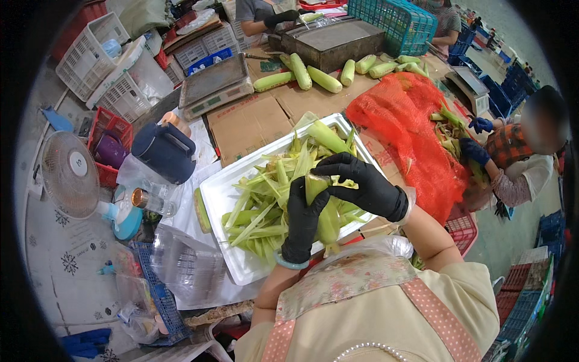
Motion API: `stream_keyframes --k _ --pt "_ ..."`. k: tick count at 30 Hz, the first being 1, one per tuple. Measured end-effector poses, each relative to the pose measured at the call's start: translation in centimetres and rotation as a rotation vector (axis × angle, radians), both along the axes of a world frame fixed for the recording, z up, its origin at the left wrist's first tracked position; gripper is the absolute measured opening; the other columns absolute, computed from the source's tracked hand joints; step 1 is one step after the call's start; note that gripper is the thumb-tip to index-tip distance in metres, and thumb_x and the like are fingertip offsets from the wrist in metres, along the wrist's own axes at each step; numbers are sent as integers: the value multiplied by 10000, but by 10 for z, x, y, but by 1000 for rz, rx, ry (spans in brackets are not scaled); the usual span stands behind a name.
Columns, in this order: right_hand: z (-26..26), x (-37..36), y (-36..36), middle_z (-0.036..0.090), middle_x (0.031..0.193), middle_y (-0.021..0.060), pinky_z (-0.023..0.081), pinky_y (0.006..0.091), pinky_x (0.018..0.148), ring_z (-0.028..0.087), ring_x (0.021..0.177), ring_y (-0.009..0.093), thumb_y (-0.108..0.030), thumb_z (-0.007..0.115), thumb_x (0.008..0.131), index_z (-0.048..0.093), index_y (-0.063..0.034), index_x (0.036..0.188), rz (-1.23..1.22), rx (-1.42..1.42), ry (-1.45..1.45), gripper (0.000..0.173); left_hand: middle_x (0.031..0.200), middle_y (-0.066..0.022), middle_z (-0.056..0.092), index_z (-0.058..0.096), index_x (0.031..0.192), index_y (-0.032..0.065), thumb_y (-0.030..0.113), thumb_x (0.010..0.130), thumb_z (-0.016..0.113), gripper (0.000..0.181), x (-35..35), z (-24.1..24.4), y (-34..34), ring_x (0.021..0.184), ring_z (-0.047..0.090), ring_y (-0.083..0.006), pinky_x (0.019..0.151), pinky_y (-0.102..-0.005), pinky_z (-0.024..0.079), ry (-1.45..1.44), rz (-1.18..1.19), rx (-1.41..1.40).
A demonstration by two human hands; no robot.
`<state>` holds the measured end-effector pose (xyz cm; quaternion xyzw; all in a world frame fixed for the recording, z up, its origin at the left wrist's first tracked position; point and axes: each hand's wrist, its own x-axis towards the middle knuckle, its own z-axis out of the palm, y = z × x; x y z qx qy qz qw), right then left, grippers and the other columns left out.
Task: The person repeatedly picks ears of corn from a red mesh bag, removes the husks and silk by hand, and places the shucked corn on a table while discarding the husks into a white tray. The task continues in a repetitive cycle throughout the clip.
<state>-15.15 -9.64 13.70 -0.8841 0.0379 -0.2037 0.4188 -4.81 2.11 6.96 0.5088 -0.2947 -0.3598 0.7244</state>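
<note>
An ear of corn in pale green husk (pixel 329 221) is upright in my left hand (pixel 305 212), which wears a black glove and grips it near its cut end. My right hand (pixel 362 183), gloved in black too, has its fingers at that end and pinches a piece of husk. Both hands are over a white foam tray (pixel 215 217) heaped with loose green husks (pixel 253 226). Another ear of corn (pixel 326 135) lies at the tray's far edge. Beyond it, several ears of corn (pixel 325 79) rest on the cardboard.
A red mesh bag (pixel 402 131) lies to the right, beside a co-worker in blue gloves (pixel 475 149). A scale (pixel 217 86), a dark blue kettle (pixel 158 154), a glass bottle (pixel 156 202) and clear plastic boxes (pixel 185 262) stand left. Co-workers are at the far side by a teal crate (pixel 393 27).
</note>
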Motion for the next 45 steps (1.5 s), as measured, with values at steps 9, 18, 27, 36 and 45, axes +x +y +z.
stream_keyframes --k 9,18,27,36,45 --pt "-13 -2 10 586 997 38 430 247 760 527 858 101 -165 647 783 543 -34 1095 -154 336 183 355 1267 -107 362 146 1356 51 259 900 456 590 -1 -29 4 1138 392 -199 949 -291 325 64 -260 0" --pt "-15 -14 -5 580 1005 63 422 308 839 527 962 173 -74 665 731 584 -35 1000 16 391 -46 284 915 -95 570 417 1164 18 237 781 582 471 -26 18 18 788 582 -187 706 -299 490 459 -299 -14" --pt "9 -32 -36 584 796 65 453 303 664 557 762 222 -28 714 640 649 -63 818 7 -191 27 193 912 -73 590 499 1100 13 240 845 537 344 -22 -5 -6 776 584 -149 666 -273 489 74 -154 197" --pt "-7 -51 -13 536 748 61 434 320 546 545 682 246 -80 684 657 558 -92 800 -243 -474 -161 191 878 -68 578 515 1061 19 312 860 486 356 -32 10 -37 751 568 -146 672 -273 465 360 -103 137" --pt "-17 -54 -16 579 921 116 462 336 691 569 819 273 23 664 655 564 -54 840 -375 -119 -417 224 864 -77 557 498 1035 54 444 879 389 434 -28 19 -62 752 567 -164 641 -263 475 623 -323 141"
